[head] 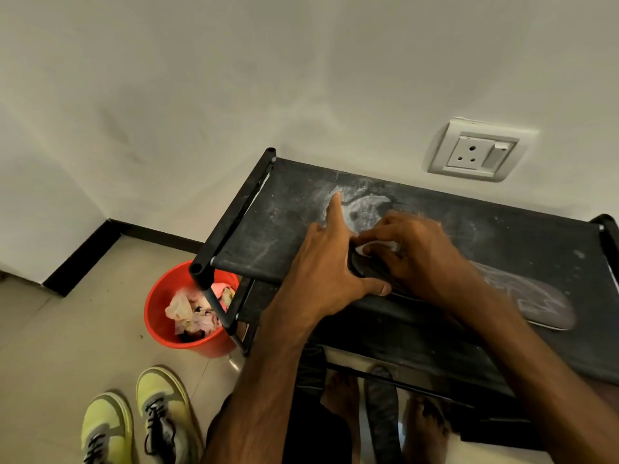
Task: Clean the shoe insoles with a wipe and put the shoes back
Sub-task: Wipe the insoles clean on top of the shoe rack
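A dark grey insole, streaked with white marks, lies along the front of the dusty top of a black shoe rack. My left hand holds the insole's left end, with the thumb on the front edge and the index finger pointing straight out. My right hand covers the same end, and its curled fingers press a white wipe onto the insole. A pair of yellow-green sneakers stands on the floor at the lower left. A second dark insole lies on the floor between my feet.
A red bucket full of crumpled waste stands on the tiled floor by the rack's left front leg. A wall socket sits above the rack on the right. My bare feet are under the rack's front edge.
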Tool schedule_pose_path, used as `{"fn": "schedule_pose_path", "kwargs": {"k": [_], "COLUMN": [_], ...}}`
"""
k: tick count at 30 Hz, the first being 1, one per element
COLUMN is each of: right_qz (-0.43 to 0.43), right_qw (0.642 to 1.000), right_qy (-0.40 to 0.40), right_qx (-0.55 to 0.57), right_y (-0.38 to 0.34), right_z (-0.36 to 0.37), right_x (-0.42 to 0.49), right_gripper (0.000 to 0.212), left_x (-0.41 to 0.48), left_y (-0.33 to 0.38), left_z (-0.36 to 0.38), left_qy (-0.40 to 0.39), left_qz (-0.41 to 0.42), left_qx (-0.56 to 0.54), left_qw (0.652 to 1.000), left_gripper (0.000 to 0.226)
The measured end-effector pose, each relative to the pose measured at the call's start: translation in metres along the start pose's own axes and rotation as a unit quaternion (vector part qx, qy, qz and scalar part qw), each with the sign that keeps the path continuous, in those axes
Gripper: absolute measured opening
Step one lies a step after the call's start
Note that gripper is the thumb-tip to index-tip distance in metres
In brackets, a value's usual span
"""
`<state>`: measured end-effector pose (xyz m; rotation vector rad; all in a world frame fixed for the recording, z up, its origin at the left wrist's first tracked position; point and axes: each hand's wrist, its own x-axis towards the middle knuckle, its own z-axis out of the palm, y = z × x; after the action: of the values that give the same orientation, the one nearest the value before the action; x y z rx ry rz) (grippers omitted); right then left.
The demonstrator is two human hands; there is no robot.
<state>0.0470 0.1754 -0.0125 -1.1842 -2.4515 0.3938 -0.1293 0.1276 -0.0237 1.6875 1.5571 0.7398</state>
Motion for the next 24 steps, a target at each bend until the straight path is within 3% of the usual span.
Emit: {"fn": "schedule_pose_path", "kwargs": {"k": [8,14,24], "right_qz": [-0.017,0.011,0.051], "right_qw": [0.999,1.0,0.999], "right_qy": [-0.023,0.006,-0.01], "right_qx": [-0.017,-0.009,-0.011], "right_y": [-0.007,-0.006,-0.003], "right_z": [-0.007,-0.01,-0.018], "right_x": [-0.001,-0.016,-0.006], "right_gripper": [0.024,0.024,0.025], "left_x": [0.001,-0.001,-0.002], "left_y": [0.0,0.008,0.011], "left_z": [-0.001,0.005,0.009], "left_qy": [0.0,-0.013,0.0], "left_qz": [0.004,0.033,0.035], "left_qx": [0.011,0.071,0.067], "left_qw": [1.0,0.997,0.997], "left_gripper": [0.145,0.124,0.124]}}
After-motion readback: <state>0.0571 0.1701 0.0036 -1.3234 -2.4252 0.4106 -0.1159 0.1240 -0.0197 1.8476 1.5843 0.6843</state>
